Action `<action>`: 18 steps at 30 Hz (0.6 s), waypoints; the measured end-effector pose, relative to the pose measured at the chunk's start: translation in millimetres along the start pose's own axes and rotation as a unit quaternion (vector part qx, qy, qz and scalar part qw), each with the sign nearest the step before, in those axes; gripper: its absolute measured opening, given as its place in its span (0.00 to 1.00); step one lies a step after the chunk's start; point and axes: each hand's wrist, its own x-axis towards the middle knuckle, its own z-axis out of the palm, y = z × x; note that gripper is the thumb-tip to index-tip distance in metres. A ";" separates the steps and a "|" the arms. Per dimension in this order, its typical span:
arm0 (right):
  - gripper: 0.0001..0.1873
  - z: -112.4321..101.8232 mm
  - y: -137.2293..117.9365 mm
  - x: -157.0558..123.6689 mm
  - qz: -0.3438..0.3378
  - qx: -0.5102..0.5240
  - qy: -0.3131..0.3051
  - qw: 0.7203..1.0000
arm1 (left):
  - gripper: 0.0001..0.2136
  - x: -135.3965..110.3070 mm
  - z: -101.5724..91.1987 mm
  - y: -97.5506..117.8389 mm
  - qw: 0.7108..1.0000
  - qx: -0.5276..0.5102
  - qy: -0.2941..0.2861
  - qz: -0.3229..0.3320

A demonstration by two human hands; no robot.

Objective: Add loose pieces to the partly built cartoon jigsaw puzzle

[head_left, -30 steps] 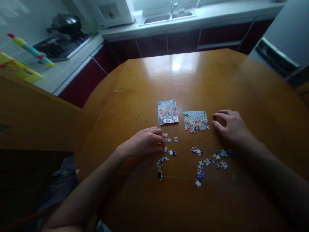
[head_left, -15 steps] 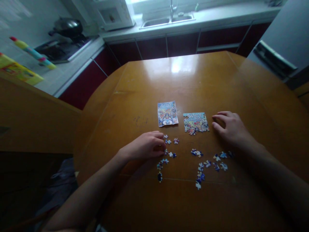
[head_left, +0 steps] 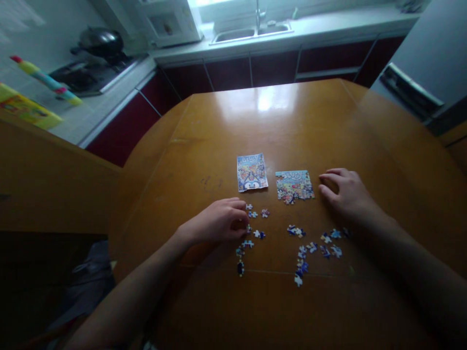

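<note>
My left hand (head_left: 226, 219) rests on the table with thumb and fingers curled together at a small puzzle piece (head_left: 248, 227). Several loose pieces lie just beside its fingertips, among them a white and dark blue one (head_left: 259, 234) and a purplish one (head_left: 265, 213). My right hand (head_left: 343, 191) lies on the tabletop, thumb and index finger apart with nothing between them. Left of it, close but not touching, is the partly assembled puzzle (head_left: 295, 184), with a jagged lower edge and a gap at upper left. The printed picture sheet (head_left: 252, 173) lies to the puzzle's left.
More loose pieces lie in groups nearer me, including a joined-looking column (head_left: 302, 262) and a cluster (head_left: 336, 251) below my right hand. The wooden table (head_left: 219, 126) has a counter with a sink (head_left: 233, 35) behind it. A stove with a pot (head_left: 101, 43) stands at left.
The view has shifted very slightly. Both hands, the puzzle and the pieces stay almost in the same places on the table.
</note>
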 end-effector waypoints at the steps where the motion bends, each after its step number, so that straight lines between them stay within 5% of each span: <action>1: 0.18 0.1 -0.3 0.2 0.000 0.002 0.001 1.000 | 0.03 -0.2 -0.1 -0.4 1.000 0.003 0.005 -0.002; 9: 0.10 -30.1 -34.6 -15.5 -0.026 0.106 0.076 0.991 | 0.03 8.3 0.6 9.0 0.999 -0.001 0.046 -0.013; 13: 0.07 -40.1 -70.4 -45.3 -0.133 0.235 0.015 0.963 | 0.03 27.0 4.8 27.8 0.997 0.002 0.071 0.001; 18: 0.08 -24.4 -83.7 -69.5 -0.233 0.262 -0.036 0.936 | 0.03 55.9 17.1 48.0 0.996 0.025 0.080 0.020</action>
